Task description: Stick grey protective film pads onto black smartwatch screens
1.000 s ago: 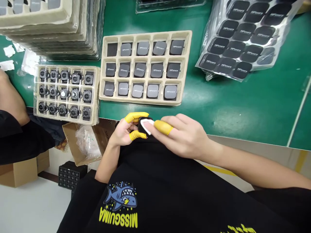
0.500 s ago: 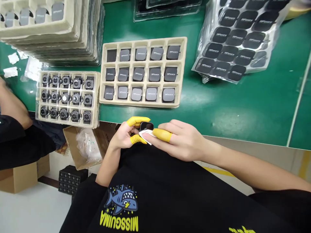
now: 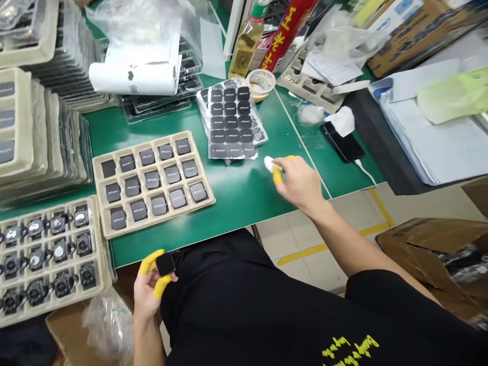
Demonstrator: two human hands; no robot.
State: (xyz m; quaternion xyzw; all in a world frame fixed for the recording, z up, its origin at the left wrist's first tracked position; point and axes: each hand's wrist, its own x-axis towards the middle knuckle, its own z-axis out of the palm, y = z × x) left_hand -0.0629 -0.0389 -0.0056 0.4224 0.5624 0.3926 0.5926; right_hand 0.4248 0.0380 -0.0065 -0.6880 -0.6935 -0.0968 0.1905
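My left hand (image 3: 149, 284), with yellow finger covers, grips a black square watch (image 3: 165, 264) by its edges, screen up, below the table edge. A small white cloth (image 3: 270, 163) is pinched in my right hand (image 3: 299, 183) over the green table, right of the labelled film sheets (image 3: 232, 122). Between the hands and farther back lies a beige tray (image 3: 154, 224) of dark square pieces marked with white print. Another beige tray (image 3: 99, 244), at the left, holds watches with their backs up.
Stacked trays (image 3: 46, 147) rise at the back left. A bottle (image 3: 246, 46), a tape roll (image 3: 261, 84) and a red package (image 3: 284, 38) stand farther back. To the right are a phone (image 3: 343, 145) with a white cable, papers (image 3: 430, 137) and a floor carton (image 3: 430, 254).
The view has swung to the right. My right hand has moved away from the watch with the white cloth, out over the table. My left hand still holds the watch.
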